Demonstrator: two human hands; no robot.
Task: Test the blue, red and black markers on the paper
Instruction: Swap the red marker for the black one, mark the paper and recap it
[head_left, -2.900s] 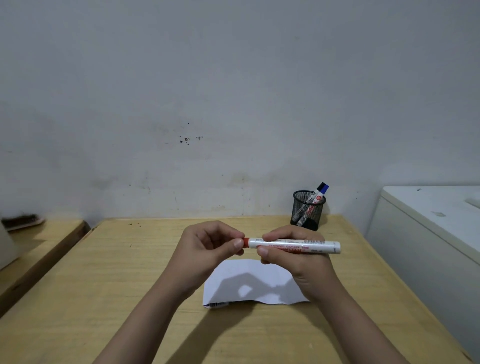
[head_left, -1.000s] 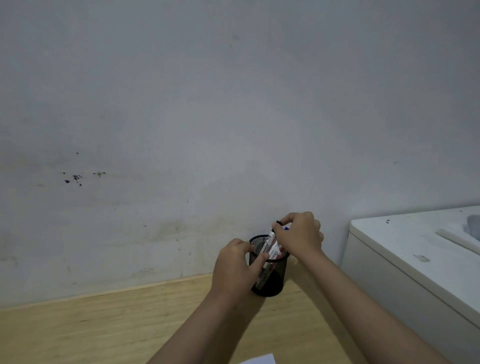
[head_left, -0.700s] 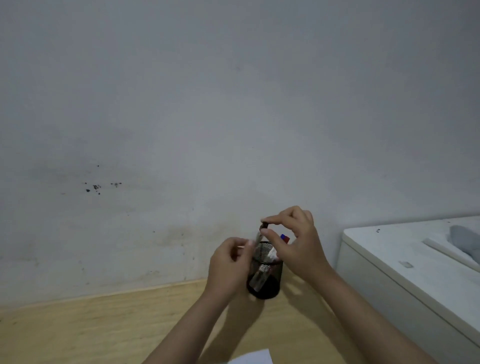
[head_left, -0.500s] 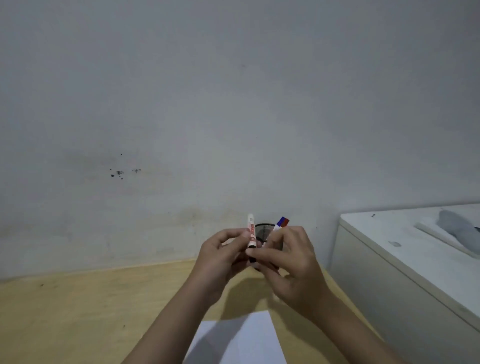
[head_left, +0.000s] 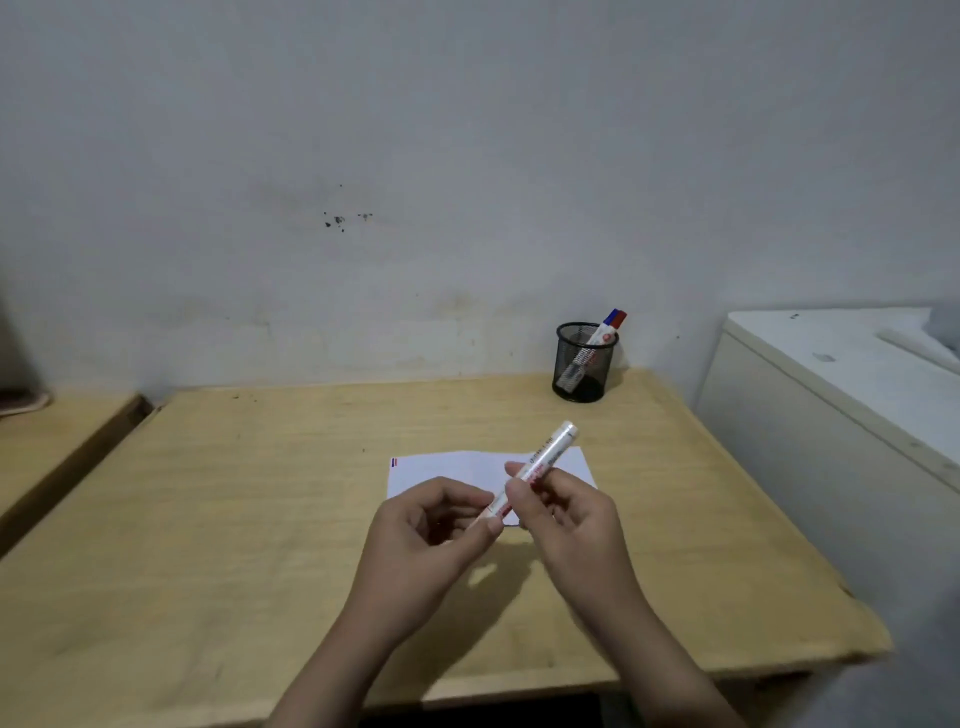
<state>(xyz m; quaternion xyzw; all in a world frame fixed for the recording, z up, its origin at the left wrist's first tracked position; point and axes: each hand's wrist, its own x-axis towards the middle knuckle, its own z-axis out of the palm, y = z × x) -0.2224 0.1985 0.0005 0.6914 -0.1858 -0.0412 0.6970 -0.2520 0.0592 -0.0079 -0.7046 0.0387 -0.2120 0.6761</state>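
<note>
Both hands hold one white-barrelled marker (head_left: 546, 460) slanted above the paper (head_left: 447, 472). My right hand (head_left: 563, 512) grips its middle. My left hand (head_left: 434, 525) pinches its lower end, which hides the cap, so its colour cannot be told. The white paper lies on the wooden table (head_left: 260, 519) just beyond my hands, with a small red and blue mark at its far left corner. In the black mesh pen cup (head_left: 583, 364) at the back right stand the blue marker (head_left: 611, 320) and the red marker (head_left: 620, 319), caps up.
A white cabinet (head_left: 841, 395) stands against the table's right side. A second wooden surface (head_left: 47, 447) lies to the left, across a gap. The grey wall runs along the table's far edge.
The red marker went into the pen cup and a different marker came out. Both hands then carried it back from the cup to above the paper, and the view tilted down.
</note>
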